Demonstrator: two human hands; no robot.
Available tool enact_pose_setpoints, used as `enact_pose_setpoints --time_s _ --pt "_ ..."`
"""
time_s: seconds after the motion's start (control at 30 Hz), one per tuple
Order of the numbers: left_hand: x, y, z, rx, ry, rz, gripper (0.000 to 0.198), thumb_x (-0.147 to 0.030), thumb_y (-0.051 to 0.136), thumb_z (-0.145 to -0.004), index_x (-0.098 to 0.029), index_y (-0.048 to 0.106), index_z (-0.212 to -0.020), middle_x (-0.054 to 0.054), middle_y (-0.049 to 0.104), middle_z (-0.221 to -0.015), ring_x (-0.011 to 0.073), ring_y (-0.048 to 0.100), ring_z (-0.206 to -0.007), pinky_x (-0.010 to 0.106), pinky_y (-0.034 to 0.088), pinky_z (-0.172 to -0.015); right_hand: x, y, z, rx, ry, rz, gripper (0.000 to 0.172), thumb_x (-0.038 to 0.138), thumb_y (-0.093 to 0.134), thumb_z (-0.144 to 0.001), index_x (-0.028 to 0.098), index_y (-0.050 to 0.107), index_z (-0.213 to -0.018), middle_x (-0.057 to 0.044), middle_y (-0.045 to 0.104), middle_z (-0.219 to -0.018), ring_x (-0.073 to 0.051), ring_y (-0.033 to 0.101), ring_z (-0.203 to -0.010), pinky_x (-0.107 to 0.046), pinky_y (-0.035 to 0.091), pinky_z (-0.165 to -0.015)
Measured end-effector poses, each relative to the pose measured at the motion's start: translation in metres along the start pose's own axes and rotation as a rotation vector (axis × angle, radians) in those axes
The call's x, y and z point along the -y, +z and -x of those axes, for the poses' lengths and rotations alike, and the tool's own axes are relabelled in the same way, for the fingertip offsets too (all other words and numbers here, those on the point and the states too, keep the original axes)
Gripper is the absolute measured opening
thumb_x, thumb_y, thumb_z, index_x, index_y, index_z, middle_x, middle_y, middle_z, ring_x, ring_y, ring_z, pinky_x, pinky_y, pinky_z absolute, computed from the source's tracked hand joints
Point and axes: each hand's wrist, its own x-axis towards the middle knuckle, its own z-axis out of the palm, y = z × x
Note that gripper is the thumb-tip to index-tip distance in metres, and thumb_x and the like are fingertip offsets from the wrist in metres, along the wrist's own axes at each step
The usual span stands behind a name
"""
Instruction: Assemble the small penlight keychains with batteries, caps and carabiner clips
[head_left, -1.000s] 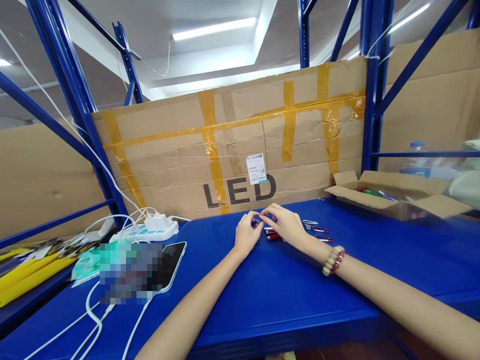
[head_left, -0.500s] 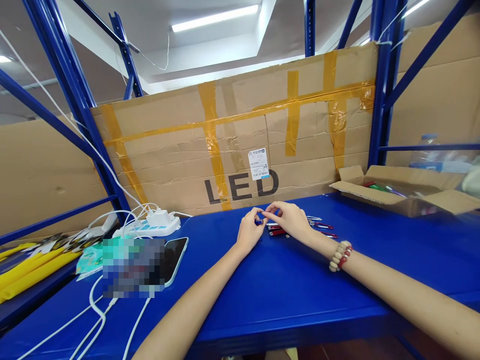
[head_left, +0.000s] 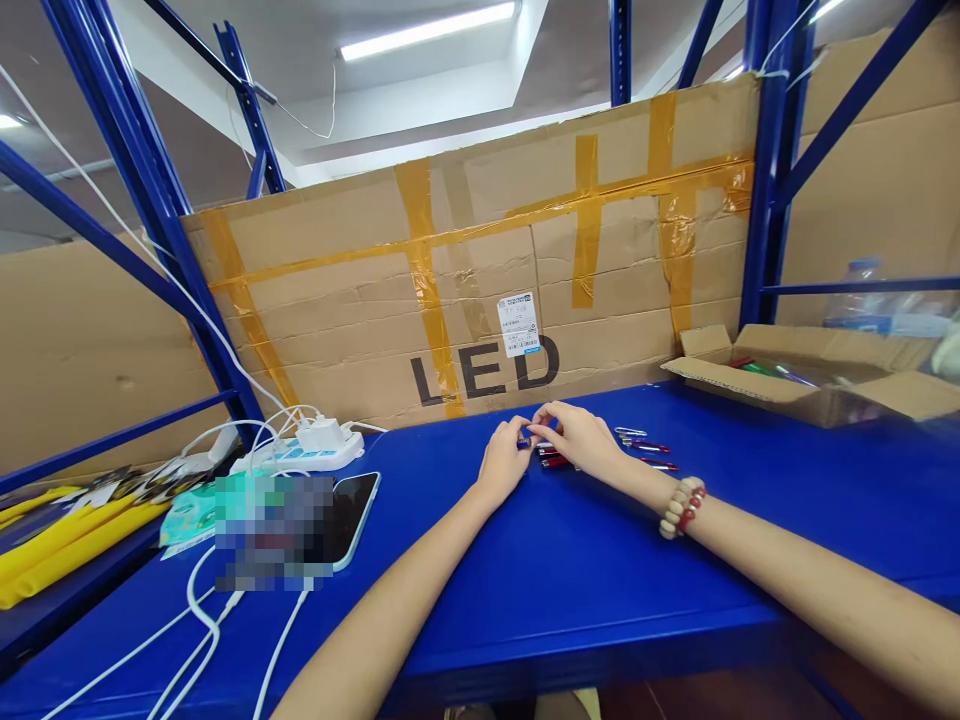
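Note:
My left hand [head_left: 504, 462] is closed around a small dark blue piece [head_left: 523, 443], possibly part of a pen, most of it hidden by the fingers. My right hand [head_left: 574, 438] meets it at the fingertips in a pinch; what it grips, if anything, is too small to make out. Red and silver pen pieces [head_left: 553, 462] lie on the blue tabletop [head_left: 570, 570] behind and under my right hand. Several more slim red and silver pen parts [head_left: 646, 446] rest just right of it.
An open cardboard box [head_left: 802, 385] with coloured pens stands at the back right. On the left are a phone [head_left: 354, 515], a white power strip [head_left: 322, 450], charging cables [head_left: 202, 625] and a blurred-out patch. A large cardboard panel [head_left: 495, 280] closes off the back.
Both hands stay together in nearly the same place, with only slight finger movement. The view has shifted a little.

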Motion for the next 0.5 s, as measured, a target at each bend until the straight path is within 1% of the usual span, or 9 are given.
enact_pose_setpoints --time_s 0.1,0.2,0.4,0.5 --pt "-0.0008 -0.0003 0.0008 0.047 -0.001 -0.106 0.012 -0.016 0.049 -0.081 -0.019 0.056 -0.089 0.000 0.051 -0.072 0.0153 0.051 -0.076 0.024 0.041 -0.066 0.0000 0.0003 -0.0001 0.006 -0.004 0.006 0.014 0.032 0.049 -0.083 0.022 0.059 -0.081 0.001 0.065 -0.081 -0.011 0.055 -0.061 -0.022 0.032 -0.051" --pt "-0.0032 -0.0011 0.0020 0.083 0.007 -0.186 0.014 -0.018 0.046 -0.083 -0.018 0.057 -0.092 0.003 0.052 -0.076 0.0170 0.052 -0.079 0.026 0.042 -0.070 -0.0011 0.0013 -0.0002 0.007 -0.013 0.005 0.015 0.033 0.050 -0.083 0.022 0.060 -0.081 0.001 0.065 -0.080 -0.011 0.055 -0.061 -0.022 0.032 -0.051" --pt "-0.0070 -0.0028 0.0040 0.106 0.006 -0.238 0.017 -0.021 0.044 -0.085 -0.017 0.058 -0.093 0.004 0.052 -0.079 0.0174 0.052 -0.079 0.028 0.043 -0.072 -0.0044 0.0034 -0.0010 0.009 -0.023 -0.002 0.018 0.037 0.051 -0.082 0.022 0.061 -0.079 0.002 0.065 -0.080 -0.010 0.056 -0.061 -0.022 0.032 -0.051" --pt "-0.0072 -0.0026 0.0040 0.108 0.006 -0.256 0.017 -0.022 0.043 -0.085 -0.017 0.058 -0.093 0.005 0.052 -0.079 0.0175 0.052 -0.077 0.028 0.043 -0.071 -0.0038 0.0022 -0.0012 0.031 -0.012 0.000 0.018 0.038 0.052 -0.081 0.023 0.062 -0.080 0.002 0.066 -0.079 -0.011 0.056 -0.062 -0.022 0.032 -0.051"
